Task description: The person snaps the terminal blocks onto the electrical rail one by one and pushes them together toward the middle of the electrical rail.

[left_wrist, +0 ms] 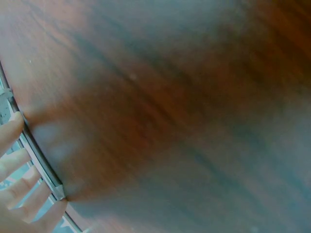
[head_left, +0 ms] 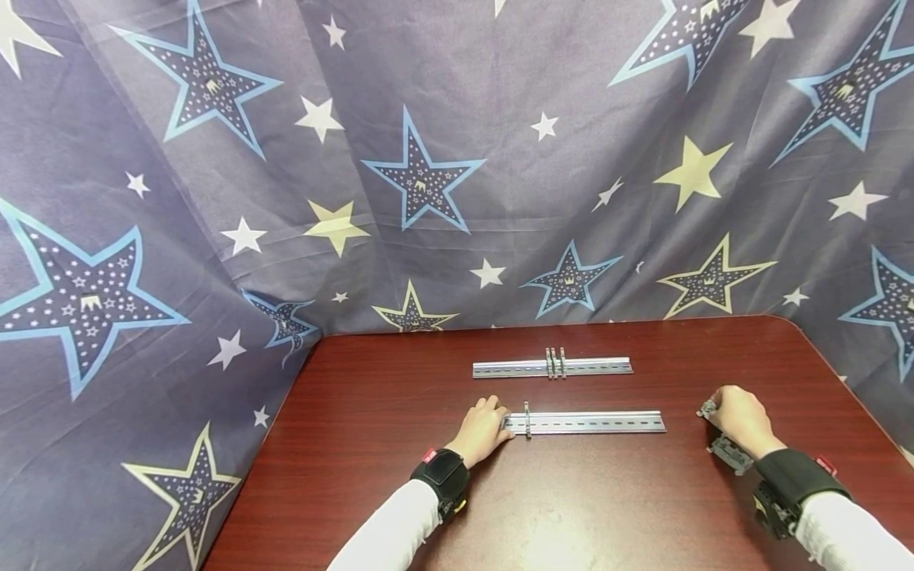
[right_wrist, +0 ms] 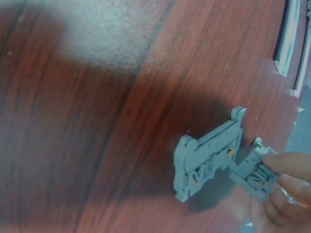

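Observation:
My left hand (head_left: 481, 428) grips the left end of the nearer slotted metal DIN rail (head_left: 600, 423), fingers at the far side and thumb at the near side. One thin grey terminal block (head_left: 528, 420) sits across this rail just right of the fingers. Off to the right, my right hand (head_left: 743, 420) pinches another grey terminal block (right_wrist: 253, 174) between thumb and fingers, beyond the rail's right end. Beside that hand a further grey terminal block (right_wrist: 209, 155) lies on the table, close to the pinched one.
Behind the nearer rail lies a second DIN rail (head_left: 593, 366), carrying a few thin clipped-on pieces (head_left: 555, 363) near its middle. Everything rests on a reddish-brown wooden table (head_left: 371, 476). A star-patterned cloth (head_left: 443, 262) hangs along the table's back and sides.

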{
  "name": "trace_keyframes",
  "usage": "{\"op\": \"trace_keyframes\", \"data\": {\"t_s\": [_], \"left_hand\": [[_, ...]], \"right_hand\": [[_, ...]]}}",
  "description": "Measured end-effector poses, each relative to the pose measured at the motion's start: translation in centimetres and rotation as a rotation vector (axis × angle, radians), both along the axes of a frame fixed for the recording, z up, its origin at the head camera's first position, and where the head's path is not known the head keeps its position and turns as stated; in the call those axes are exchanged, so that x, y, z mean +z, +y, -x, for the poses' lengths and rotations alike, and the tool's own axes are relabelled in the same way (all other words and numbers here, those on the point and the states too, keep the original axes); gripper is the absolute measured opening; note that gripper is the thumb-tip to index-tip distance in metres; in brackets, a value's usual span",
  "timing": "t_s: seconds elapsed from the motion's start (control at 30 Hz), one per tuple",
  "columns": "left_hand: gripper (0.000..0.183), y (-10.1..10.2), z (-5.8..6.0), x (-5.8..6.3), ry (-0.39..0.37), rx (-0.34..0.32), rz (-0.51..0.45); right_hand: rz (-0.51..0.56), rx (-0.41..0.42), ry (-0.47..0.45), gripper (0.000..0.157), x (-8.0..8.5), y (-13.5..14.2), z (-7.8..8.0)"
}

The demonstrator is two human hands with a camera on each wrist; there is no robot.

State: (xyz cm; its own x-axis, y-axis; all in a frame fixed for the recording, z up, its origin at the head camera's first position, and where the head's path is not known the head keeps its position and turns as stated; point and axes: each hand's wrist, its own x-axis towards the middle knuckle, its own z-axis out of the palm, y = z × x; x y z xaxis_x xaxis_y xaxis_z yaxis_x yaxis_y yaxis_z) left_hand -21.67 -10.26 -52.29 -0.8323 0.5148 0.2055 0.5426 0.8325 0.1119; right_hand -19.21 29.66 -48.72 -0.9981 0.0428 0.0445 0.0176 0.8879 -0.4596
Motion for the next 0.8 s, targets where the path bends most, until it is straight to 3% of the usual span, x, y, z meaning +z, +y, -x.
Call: {"op": "trace_keyframes", "data": {"t_s": [0.37,0.8], "left_hand": [[0.030,0.0,0.0,-0.1,0.007,0.000,0.004],[0.030,0.0,-0.1,0.1,0.007,0.002,0.014]], "right_hand": [[-0.017,0.055,0.059,0.007,0.6,-0.8,0.6],[0.021,0.077,0.104,0.006,1.8,-3.7,1.4]]}}
